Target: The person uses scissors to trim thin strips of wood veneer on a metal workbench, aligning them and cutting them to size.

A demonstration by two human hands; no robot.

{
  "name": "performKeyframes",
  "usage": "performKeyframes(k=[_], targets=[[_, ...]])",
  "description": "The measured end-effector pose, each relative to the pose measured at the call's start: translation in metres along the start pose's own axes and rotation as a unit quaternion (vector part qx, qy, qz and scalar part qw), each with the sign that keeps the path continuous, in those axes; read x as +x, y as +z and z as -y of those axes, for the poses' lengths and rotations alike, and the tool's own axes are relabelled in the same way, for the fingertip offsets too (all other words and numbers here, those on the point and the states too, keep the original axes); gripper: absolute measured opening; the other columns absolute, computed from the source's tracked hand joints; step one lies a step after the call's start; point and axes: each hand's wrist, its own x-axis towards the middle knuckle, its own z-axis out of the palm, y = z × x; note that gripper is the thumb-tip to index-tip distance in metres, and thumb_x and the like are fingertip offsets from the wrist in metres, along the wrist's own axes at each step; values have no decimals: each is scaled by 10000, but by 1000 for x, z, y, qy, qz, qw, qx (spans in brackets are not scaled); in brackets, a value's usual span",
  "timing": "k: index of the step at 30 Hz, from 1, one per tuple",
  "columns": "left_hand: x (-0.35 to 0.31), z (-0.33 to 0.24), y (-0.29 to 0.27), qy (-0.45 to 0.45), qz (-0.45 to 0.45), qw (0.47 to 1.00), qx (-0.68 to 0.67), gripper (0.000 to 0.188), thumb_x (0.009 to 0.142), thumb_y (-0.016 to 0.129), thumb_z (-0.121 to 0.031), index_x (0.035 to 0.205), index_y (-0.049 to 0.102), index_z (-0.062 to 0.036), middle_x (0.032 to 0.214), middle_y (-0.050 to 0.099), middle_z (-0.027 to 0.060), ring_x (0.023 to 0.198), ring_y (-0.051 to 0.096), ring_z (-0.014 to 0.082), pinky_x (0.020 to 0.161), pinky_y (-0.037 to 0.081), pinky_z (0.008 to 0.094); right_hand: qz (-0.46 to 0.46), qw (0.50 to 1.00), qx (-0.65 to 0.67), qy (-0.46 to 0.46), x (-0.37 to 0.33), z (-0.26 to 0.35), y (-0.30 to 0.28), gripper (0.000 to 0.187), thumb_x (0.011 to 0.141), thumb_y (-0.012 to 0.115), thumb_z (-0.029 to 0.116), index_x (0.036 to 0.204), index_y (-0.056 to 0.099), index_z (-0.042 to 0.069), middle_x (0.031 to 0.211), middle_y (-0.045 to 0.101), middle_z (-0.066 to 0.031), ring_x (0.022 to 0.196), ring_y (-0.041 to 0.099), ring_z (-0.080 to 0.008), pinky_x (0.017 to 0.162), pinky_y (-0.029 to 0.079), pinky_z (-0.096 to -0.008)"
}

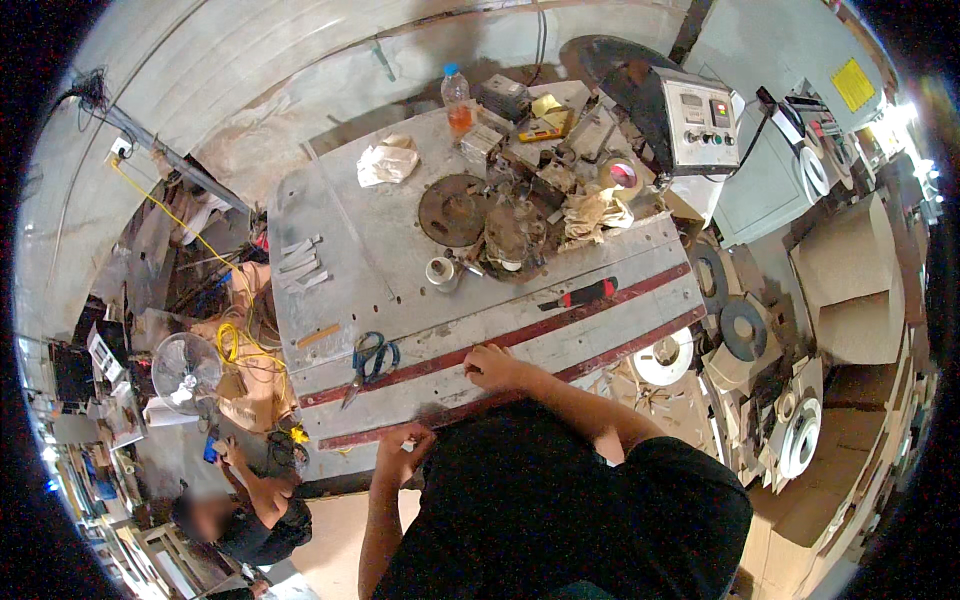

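My right hand point(497, 368) rests on the near part of the metal worktable point(355, 235), by the dark red strip, its fingers curled. Whatever it may hold is hidden. At the table's front edge, my left hand point(403, 452) is closed, with a small pale bit showing at the fingers, too small to name. Blue-handled scissors point(372, 358) lie to the left of my right hand, blades pointing toward the front edge. A red and black cutter-like tool point(588, 293) lies farther right. Beyond my hands stands a small white bottle point(442, 273).
Dirty round metal parts point(455, 210), a bottle of orange liquid point(457, 100) and crumpled paper point(388, 161) occupy the far side. Thin pale strips point(300, 264) lie at left. A control box point(697, 122) stands at far right. Another person point(250, 500) is at lower left, near a fan point(187, 372).
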Motion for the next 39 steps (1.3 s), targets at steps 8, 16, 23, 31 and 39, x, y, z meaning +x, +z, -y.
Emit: performKeyframes(k=[8, 16, 23, 31, 39], targets=[[-31, -3, -12, -167, 121, 954, -218, 254, 907, 723, -222, 1134, 715, -109, 1055, 687, 37, 906, 613, 144, 781, 502, 313, -25, 996, -8, -89, 3, -26, 21, 196, 875, 614, 280, 1040, 656, 183, 1097, 582, -91, 1078, 519, -327, 956, 360, -510], [-49, -3, 0, -110, 77, 980, -144, 245, 946, 656, -225, 1167, 698, -127, 1094, 681, 86, 1010, 632, 208, 851, 514, 348, -22, 988, 14, -153, 5, -16, 4, 137, 887, 602, 216, 951, 674, 118, 915, 613, -85, 1007, 545, -275, 932, 371, -487], [-61, 6, 21, -118, 21, 987, -108, 264, 973, 600, -251, 1153, 695, -82, 1093, 696, 121, 1006, 656, 249, 878, 512, 381, 15, 979, -30, -202, 14, -13, -11, 178, 881, 610, 190, 971, 675, 52, 951, 644, -126, 798, 597, -284, 760, 472, -432], [-44, -4, 13, -97, 35, 981, -163, 318, 945, 629, -269, 1188, 683, -70, 1141, 701, 124, 1038, 651, 242, 892, 517, 387, 77, 986, 0, -145, 19, -15, -13, 354, 966, 582, 341, 1010, 649, -4, 920, 639, -136, 775, 620, -228, 707, 505, -382], [52, -43, 25, -47, 166, 983, -62, 303, 927, 643, -279, 1137, 711, -72, 1045, 726, 144, 885, 699, 256, 813, 542, 377, 107, 983, 138, 52, -41, -13, -83, 297, 956, 622, 317, 1046, 663, 37, 946, 667, -117, 895, 627, -231, 798, 498, -366]])
